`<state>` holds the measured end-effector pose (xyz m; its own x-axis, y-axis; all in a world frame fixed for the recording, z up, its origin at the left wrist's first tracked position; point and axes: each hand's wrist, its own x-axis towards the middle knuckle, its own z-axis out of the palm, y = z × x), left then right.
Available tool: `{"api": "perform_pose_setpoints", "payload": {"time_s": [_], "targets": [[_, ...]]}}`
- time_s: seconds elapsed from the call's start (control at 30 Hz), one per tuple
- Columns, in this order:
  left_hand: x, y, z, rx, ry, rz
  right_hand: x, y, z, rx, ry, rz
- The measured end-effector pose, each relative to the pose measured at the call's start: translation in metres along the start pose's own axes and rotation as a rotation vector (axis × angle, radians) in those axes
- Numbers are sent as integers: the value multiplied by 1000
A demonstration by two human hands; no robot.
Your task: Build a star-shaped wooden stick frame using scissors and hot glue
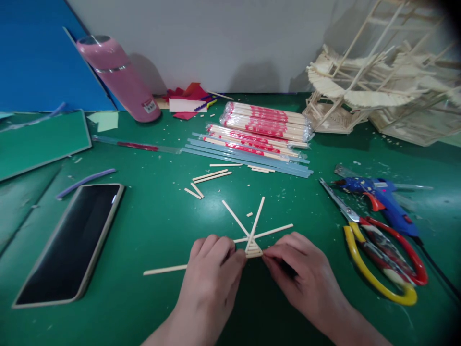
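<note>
A small frame of pale wooden sticks (254,248) lies low in the middle of the green table. Its sticks cross and fan outward, and short pieces form rungs in a triangle at the near end. My left hand (214,269) is closed, fingertips pinching the triangle's left corner. From beneath that hand a long stick (163,270) sticks out to the left. At the right corner, my right hand (302,269) pinches the same frame between thumb and forefinger. Just beyond lies a tiny stick offcut (249,215).
Cut sticks (212,176) and wrapped chopsticks (266,120) lie beyond, with blue glue sticks (248,158). Scissors (382,259) and a blue glue gun (385,199) are right; a phone (72,245) is left. Behind stand a pink bottle (120,79) and a stick model (374,86).
</note>
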<state>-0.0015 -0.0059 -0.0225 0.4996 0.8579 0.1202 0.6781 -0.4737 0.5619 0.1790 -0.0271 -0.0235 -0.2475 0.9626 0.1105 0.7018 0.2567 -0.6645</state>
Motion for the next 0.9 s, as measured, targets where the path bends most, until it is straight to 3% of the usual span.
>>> {"api": "perform_pose_setpoints", "payload": {"time_s": [0.9], "targets": [[0,4,-5,13,-19,2,-1,1,1,4,-4,0]]}}
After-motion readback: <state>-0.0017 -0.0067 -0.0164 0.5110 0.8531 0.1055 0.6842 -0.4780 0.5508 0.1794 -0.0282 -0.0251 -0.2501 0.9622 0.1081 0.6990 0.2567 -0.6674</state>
